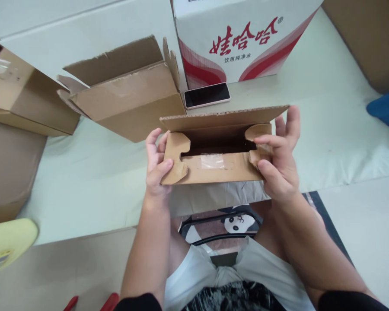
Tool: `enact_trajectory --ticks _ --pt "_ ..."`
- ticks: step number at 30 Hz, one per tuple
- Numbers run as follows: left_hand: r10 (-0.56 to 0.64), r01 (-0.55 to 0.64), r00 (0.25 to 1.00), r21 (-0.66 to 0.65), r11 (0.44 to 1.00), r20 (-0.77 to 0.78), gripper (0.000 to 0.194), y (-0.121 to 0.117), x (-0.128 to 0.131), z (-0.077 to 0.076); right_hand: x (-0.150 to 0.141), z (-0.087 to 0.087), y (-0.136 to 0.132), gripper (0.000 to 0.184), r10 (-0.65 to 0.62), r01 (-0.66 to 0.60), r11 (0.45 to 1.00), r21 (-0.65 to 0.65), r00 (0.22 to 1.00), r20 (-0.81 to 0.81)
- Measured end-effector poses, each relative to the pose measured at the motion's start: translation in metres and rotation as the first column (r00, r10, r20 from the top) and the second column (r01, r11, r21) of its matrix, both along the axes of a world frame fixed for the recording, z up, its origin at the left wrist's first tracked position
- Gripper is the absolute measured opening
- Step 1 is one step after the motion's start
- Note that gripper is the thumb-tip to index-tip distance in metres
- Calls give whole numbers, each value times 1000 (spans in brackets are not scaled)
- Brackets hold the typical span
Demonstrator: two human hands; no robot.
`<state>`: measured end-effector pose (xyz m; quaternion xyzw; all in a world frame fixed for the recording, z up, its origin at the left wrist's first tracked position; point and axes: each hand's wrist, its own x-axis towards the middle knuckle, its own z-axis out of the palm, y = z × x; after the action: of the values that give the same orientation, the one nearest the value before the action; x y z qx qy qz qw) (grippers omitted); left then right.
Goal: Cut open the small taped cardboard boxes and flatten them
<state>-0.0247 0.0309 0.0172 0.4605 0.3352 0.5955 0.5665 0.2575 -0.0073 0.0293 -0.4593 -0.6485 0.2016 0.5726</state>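
Observation:
Between my two hands is a small brown cardboard box (pixel 223 169), its opening facing me and its long top flap raised. A strip of clear tape (pixel 212 161) sits on its near panel. My left hand (pixel 156 162) grips the box's left end, thumb pressed on the side flap (pixel 176 160), which is folded partly inward. At the right end, my right hand (pixel 281 157) holds the box with thumb and fingers on the right side flap (pixel 262 151), whose edge looks torn. The inside is dark, and its contents cannot be made out.
Behind stand an open cardboard box (pixel 132 95) and a white carton with red print (pixel 246 47). A phone (pixel 207 96) lies before the carton. More boxes (pixel 29 90) are at the left, a yellow object (pixel 9 242) at the lower left, a blue one (pixel 387 110) at the right.

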Motion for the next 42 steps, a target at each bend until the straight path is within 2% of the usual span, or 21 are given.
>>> enact_trajectory --ticks 3,5,9,13,16,20,22,27,31,34,38,42 --pt "-8 8 999 5 1000 31 73 0 3 1 1 -2 1 35 56 -57 997 -44 998 -29" --pt "-9 8 999 10 1000 40 70 0 4 1 0 -6 3 44 69 -72 996 -49 996 -60" --pt "-2 1 999 42 999 32 69 0 5 -1 -3 -17 8 68 -3 3 1000 3 988 -153" --pt "-16 15 1000 58 998 26 70 -1 5 -3 -7 -18 9 73 -38 39 999 2 977 -208" --pt "-13 11 999 48 999 33 67 -1 4 -4 -7 -15 9 64 -44 45 999 0 979 -198" --pt "25 -24 999 24 999 -24 55 0 5 -3 -6 -10 6 29 -52 61 997 44 984 -169" --pt "51 -49 997 31 998 -64 49 0 6 -1 -6 -8 5 19 -62 67 997 26 988 -141" --pt "26 -22 991 33 999 -135 38 -2 5 5 -4 -5 2 14 -78 80 997 15 991 -109" --pt "51 -47 990 39 998 -131 35 -1 5 6 -7 -5 1 20 -94 94 996 -4 990 -105" --pt "116 -110 987 59 992 -112 31 1 6 3 -9 -13 4 38 -122 120 993 -23 982 -142" --pt "215 -213 976 38 976 -43 25 3 4 0 -5 -38 16 55 -89 75 995 -60 949 -302" --pt "309 -310 951 12 951 29 23 5 -2 0 0 -59 26 56 -57 -50 960 -276 928 -368"
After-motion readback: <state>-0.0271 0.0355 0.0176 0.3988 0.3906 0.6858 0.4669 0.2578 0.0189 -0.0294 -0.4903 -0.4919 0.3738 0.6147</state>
